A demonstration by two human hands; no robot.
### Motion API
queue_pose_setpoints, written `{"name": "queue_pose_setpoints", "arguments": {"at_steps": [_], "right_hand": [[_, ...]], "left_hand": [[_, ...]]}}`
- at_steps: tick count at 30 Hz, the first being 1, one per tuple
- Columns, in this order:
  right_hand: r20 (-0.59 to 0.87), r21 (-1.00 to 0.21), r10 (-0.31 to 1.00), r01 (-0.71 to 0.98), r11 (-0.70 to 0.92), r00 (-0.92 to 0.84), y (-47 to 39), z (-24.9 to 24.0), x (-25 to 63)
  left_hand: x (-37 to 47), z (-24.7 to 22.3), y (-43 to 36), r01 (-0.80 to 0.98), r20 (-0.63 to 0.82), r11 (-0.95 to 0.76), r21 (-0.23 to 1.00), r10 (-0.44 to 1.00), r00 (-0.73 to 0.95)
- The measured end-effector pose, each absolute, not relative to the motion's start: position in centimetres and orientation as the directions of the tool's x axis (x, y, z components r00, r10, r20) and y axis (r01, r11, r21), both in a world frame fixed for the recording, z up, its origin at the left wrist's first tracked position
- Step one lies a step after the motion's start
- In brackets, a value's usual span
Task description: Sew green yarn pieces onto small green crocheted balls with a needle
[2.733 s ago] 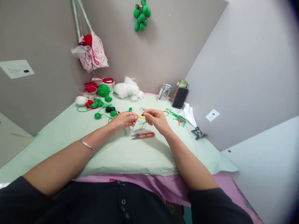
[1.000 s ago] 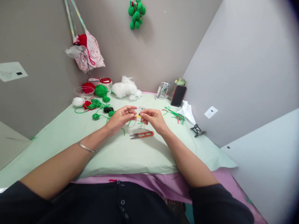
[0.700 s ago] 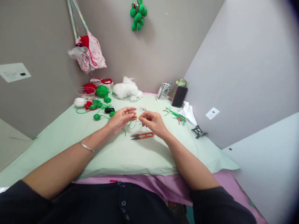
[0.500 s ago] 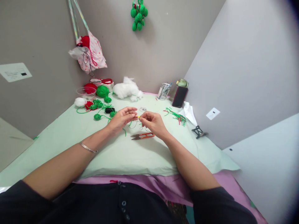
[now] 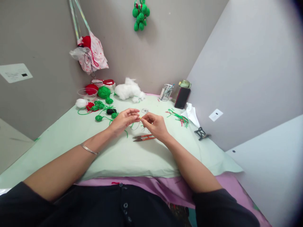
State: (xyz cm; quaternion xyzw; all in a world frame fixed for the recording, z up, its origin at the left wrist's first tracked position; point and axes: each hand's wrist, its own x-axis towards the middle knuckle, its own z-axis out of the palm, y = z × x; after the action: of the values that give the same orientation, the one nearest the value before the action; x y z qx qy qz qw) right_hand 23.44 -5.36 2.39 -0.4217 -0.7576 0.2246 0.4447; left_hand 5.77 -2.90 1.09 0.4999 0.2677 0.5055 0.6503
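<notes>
My left hand [image 5: 125, 120] and my right hand [image 5: 155, 126] meet fingertip to fingertip above the table. A tiny yellow piece [image 5: 140, 118] shows between them, pinched at my right thumb and forefinger; its kind is too small to tell. My left thumb and forefinger are pressed together, mostly hiding what they grip, while the other fingers stay loosely extended. A thin dark thread [image 5: 135, 129] loops down beneath the fingertips. Below my hands lie orange-handled thread snips [image 5: 142, 138], partly covered by my right hand. A small coiled pale item [image 5: 145, 110] rests just beyond.
Green yarn balls [image 5: 103, 92], a clear tub [image 5: 87, 93] and white stuffing [image 5: 129, 89] stand back left. To the right are yarn scraps [image 5: 179, 118], a phone [image 5: 182, 98], a glass of pens [image 5: 166, 92], tissue [image 5: 192, 114] and a black claw clip [image 5: 202, 133]. Walls enclose the table.
My right hand has shifted very slightly, covering a bit more of the snips' handle. The left hand has barely moved, and both still pinch at the yellow piece.
</notes>
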Motion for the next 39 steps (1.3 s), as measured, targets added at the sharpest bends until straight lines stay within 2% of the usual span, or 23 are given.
{"name": "queue_pose_setpoints", "arguments": {"at_steps": [8, 23, 39], "right_hand": [[0.502, -0.704, 0.832, 0.446, 0.552, -0.237, -5.27, 2.33, 23.48], [0.509, -0.673, 0.824, 0.482, 0.561, -0.248, -5.22, 2.14, 23.56], [0.523, -0.689, 0.826, 0.465, 0.556, -0.213, -5.28, 2.40, 23.55]], "left_hand": [[5.64, 1.59, -3.31, -0.390, 0.168, -0.003, 0.921, 0.905, 0.390], [5.48, 1.53, -3.07, -0.394, 0.178, -0.014, 0.919, 0.906, 0.384], [5.42, 1.40, -2.88, -0.402, 0.162, -0.002, 0.916, 0.916, 0.366]]}}
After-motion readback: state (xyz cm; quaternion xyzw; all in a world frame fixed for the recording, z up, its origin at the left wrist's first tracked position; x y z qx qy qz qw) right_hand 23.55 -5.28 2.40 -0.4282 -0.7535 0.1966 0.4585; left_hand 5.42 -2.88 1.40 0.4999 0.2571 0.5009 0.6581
